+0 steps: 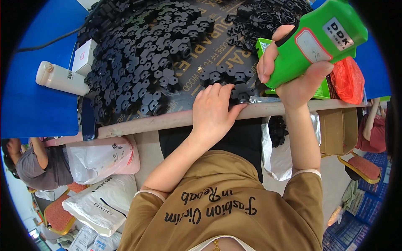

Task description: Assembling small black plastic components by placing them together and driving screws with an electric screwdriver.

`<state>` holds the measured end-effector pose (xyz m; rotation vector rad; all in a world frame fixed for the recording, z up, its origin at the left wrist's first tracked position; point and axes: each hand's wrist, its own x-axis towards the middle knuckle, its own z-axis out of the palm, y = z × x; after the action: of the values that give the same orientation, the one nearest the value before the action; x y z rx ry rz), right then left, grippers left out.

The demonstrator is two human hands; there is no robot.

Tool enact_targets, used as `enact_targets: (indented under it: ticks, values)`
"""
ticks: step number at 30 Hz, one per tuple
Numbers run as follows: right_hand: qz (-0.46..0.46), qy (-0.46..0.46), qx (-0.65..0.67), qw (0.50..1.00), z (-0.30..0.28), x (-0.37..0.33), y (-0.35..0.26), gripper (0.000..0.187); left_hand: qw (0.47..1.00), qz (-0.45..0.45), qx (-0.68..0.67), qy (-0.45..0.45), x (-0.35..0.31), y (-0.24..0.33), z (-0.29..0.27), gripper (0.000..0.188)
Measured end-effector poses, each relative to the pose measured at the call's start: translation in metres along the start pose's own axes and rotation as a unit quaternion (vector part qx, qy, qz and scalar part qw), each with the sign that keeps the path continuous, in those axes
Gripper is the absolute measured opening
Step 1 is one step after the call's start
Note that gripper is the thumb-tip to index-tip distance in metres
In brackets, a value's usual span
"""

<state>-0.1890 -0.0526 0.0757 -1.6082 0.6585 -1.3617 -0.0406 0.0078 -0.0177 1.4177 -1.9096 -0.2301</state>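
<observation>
The right hand (pixel 289 73), in the upper right of the frame, is clenched around a green electric screwdriver (pixel 318 39), thumb on one side and fingers wrapped over the other, with the tool's body slanting up toward the top right corner and its tip pointing down toward a small black plastic part (pixel 239 93) at the near edge of the surface (pixel 37 104). The left hand (pixel 213 111), at the centre of the frame, lies flat with fingers pressed on that same black part, pinning it against the dark board (pixel 197 79) rather than closing around it; the thumb reaches toward the right, just beside the tool's tip. The part sits at the board's lower edge, between the two hands, touching a short row of similar black parts just above it. A large heap of black plastic parts (pixel 142 58) covers the upper left of the board, and a second heap (pixel 259 16) lies at the top centre. Behind the right hand a green tray (pixel 322 90) shows partly, with an orange-red bag (pixel 348 79) just beside it at the right. On the blue surface at the left lie a white bottle (pixel 60 78) on its side and a small white box (pixel 85 55), and a dark phone (pixel 88 119) rests at the surface's near edge.
</observation>
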Motion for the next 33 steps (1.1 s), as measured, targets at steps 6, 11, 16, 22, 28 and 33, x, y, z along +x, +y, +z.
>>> enact_targets:
  ticks: [6,11,16,22,28,33]
  values:
    - [0.012,-0.007,0.042,0.999,-0.007,0.000,0.006,0.102,1.000,-0.002,-0.004,-0.006,0.001,0.001,-0.001,0.046]
    - [0.009,-0.048,0.019,0.999,0.002,0.002,0.001,0.100,1.000,-0.002,0.002,-0.001,0.001,0.000,0.000,0.046]
    - [0.017,-0.038,0.039,0.998,-0.002,0.002,0.004,0.099,1.000,-0.007,-0.001,-0.004,0.002,-0.001,-0.001,0.045]
    - [0.004,-0.019,0.056,0.998,-0.002,-0.004,0.003,0.099,1.000,0.002,-0.006,0.003,0.001,-0.002,0.001,0.046]
    - [0.017,0.025,-0.012,0.999,0.013,0.000,-0.024,0.113,1.000,-0.003,0.001,-0.014,0.001,-0.002,-0.002,0.045]
    - [0.011,-0.014,0.202,0.979,0.026,0.002,-0.016,0.114,1.000,0.008,0.001,-0.022,0.000,-0.003,0.000,0.044]
